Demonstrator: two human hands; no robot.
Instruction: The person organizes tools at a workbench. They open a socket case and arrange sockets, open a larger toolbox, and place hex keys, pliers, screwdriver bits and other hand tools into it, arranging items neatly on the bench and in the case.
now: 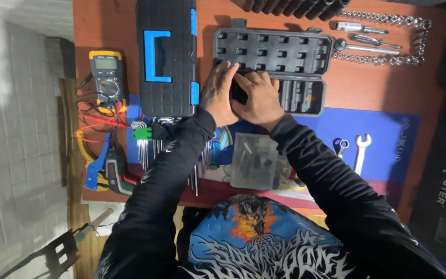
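Note:
My left hand (218, 93) and my right hand (256, 98) meet over the left end of an open grey socket case (285, 57). Together they grip a small black object (237, 93) that is mostly hidden between the fingers. The case's moulded tray holds rows of empty sockets wells; its lower half sits right of my right hand. A black toolbox with a blue handle (166, 57) stands just left of my left hand.
Loose sockets and a ratchet (383, 36) lie at the far right. A multimeter (107, 75) with red leads, hex keys (145, 139), a clear plastic box (254, 160) and two wrenches (354, 150) on a blue mat lie nearer me.

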